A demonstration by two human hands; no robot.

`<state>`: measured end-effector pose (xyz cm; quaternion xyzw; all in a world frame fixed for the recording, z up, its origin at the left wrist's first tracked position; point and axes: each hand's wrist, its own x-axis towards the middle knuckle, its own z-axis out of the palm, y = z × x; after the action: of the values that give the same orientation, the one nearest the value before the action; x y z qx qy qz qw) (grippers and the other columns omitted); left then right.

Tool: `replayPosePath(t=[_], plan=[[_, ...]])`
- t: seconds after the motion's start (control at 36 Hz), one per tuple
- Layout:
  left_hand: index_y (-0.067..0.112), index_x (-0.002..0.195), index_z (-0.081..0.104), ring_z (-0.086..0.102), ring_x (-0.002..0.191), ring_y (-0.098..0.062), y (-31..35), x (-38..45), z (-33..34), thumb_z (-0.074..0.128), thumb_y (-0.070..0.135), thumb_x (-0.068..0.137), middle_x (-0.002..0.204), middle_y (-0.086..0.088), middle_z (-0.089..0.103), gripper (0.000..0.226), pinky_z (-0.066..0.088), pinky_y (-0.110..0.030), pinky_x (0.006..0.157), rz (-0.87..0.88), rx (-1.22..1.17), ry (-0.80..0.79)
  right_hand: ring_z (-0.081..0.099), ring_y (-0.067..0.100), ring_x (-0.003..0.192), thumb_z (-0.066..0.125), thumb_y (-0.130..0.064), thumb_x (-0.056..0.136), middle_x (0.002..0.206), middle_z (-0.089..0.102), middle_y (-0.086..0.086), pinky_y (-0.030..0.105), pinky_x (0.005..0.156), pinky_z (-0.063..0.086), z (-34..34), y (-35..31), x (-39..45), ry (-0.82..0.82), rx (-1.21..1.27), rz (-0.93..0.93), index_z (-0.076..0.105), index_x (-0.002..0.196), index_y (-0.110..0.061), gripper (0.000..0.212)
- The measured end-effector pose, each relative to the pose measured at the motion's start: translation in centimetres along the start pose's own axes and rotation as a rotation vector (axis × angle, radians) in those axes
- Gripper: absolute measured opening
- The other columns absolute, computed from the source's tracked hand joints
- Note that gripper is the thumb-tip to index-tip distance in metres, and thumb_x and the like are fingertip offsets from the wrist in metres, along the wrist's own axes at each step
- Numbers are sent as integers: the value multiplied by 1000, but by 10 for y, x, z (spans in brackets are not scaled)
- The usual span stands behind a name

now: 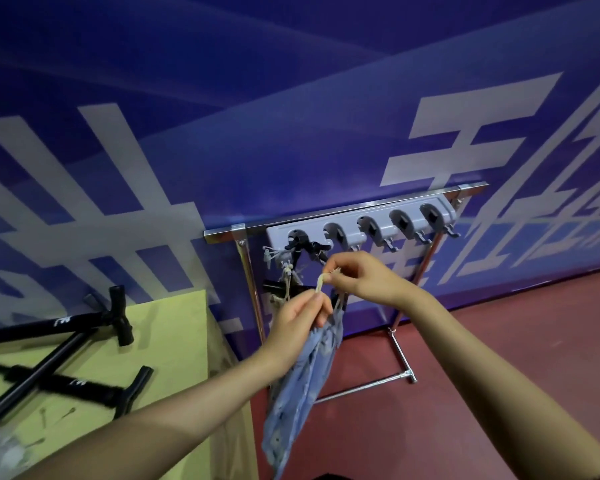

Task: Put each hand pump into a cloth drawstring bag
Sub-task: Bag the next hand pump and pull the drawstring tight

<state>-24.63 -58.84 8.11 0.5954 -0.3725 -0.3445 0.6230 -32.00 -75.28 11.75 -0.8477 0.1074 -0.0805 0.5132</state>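
Both hands pinch the cord (321, 283): left hand (297, 325) low, right hand (364, 277) high. The bag (302, 386) hangs limp and soft, likely weighted; hold it by the cord.

Ahead of me stands a blue wall banner with large pale grey lettering (291, 98), filling the whole upper view. In front of it I see a chrome metal tube rack (400, 355), its flat top bar running up to the right and its legs set on the dark red floor (465, 393). Fixed under the top bar is a grey plastic holder strip with five round clamps (368, 225), with small hooks below the clamps. At lower left I see a counter covered in yellow-green cloth (184, 341), its near corner just beside the rack's left leg.
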Motion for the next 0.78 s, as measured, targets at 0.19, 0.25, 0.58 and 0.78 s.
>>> replayPosePath(t=[0.19, 0.25, 0.58, 0.78], plan=[[6, 83, 59, 47, 69, -15, 4, -8, 0, 39, 25, 97, 66, 0, 49, 31, 39, -24, 71, 34, -12, 11, 47, 20, 60, 62, -18, 94, 64, 53, 7, 35, 58, 39, 7, -3, 4, 2, 85, -17, 66, 81, -21, 13], [7, 80, 57, 47, 68, -15, 0, -3, -3, 39, 24, 97, 66, -1, 49, 29, 40, -24, 70, 3, 0, 22, 49, 20, 59, 62, -19, 94, 63, 53, 7, 35, 59, 41, 8, 2, 7, 35, 57, -2, 66, 81, -20, 13], [21, 73, 54, 50, 78, -20, -41, 100, -10, 41, 11, 97, 87, -3, 50, 29, 37, -31, 71, -177, 506, 124, 44, 14, 48, 59, -22, 95, 55, 46, 2, 28, 50, 38, 14, 70, 35, 442, 76, 299, 63, 80, -13, 18], [6, 87, 63, 55, 86, -28, -62, 113, -5, 42, 7, 96, 97, -11, 56, 24, 31, -31, 66, -153, 703, 262, 46, 16, 59, 58, -18, 95, 63, 50, 5, 31, 61, 38, 16, 90, 59, 435, 51, 332, 62, 84, -10, 14]])
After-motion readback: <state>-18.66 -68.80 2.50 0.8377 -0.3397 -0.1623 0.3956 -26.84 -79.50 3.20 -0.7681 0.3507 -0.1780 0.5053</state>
